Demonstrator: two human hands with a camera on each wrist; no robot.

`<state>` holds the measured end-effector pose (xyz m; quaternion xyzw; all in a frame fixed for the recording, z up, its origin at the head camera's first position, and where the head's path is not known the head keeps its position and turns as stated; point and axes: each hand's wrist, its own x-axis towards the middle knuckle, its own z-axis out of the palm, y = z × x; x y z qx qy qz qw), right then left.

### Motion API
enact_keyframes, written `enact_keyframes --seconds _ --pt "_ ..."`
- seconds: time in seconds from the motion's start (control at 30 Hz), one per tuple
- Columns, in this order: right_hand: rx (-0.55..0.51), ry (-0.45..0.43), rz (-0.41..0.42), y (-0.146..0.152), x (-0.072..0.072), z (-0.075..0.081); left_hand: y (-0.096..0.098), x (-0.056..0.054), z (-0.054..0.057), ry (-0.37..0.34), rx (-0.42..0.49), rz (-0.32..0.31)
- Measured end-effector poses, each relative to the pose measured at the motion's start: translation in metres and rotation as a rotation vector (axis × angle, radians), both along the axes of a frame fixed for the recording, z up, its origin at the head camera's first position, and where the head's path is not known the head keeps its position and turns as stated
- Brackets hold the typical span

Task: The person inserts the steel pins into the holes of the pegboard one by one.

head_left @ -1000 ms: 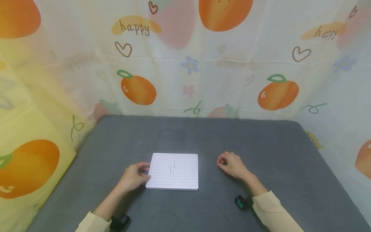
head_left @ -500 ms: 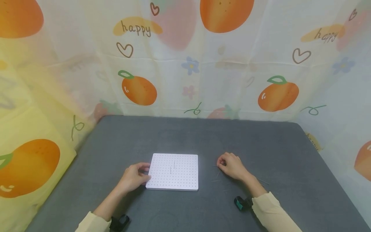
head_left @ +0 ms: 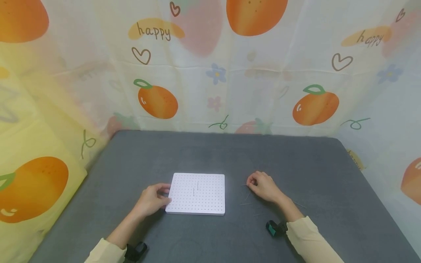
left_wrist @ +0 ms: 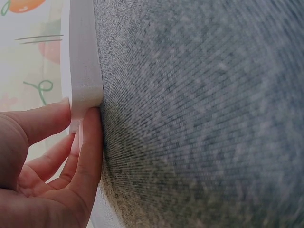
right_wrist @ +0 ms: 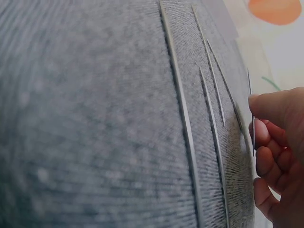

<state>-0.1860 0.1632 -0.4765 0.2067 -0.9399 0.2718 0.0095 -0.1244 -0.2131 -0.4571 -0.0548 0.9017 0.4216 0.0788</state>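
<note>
A white board (head_left: 210, 201) with rows of small holes lies on the grey cloth. Two thin metal pins (head_left: 197, 185) stand up from its middle. At the board's left edge my left hand (head_left: 151, 199) grips it, the thumb over the top rim and fingers at the side; the left wrist view shows the thumb and a finger either side of the board's corner (left_wrist: 86, 92). To the right of the board, low over the cloth, my right hand (head_left: 264, 187) pinches a thin metal pin (right_wrist: 253, 135) between thumb and index finger. Its other fingers are curled.
Several loose metal pins (right_wrist: 183, 109) lie on the cloth around and under the right hand, one (head_left: 299, 204) to the right of the forearm. The grey table (head_left: 164, 153) ends at a patterned curtain (head_left: 194, 87) behind and at both sides.
</note>
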Motion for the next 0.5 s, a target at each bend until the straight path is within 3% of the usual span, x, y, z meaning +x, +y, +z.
enact_keyframes --seconds 0.3,0.5 --pt "-0.007 0.011 0.045 -0.003 0.003 0.007 0.001 0.0 0.003 0.0 -0.003 -0.001" --pt "-0.02 0.006 0.026 -0.007 0.004 0.013 0.001 0.0 0.003 -0.006 -0.006 -0.007"
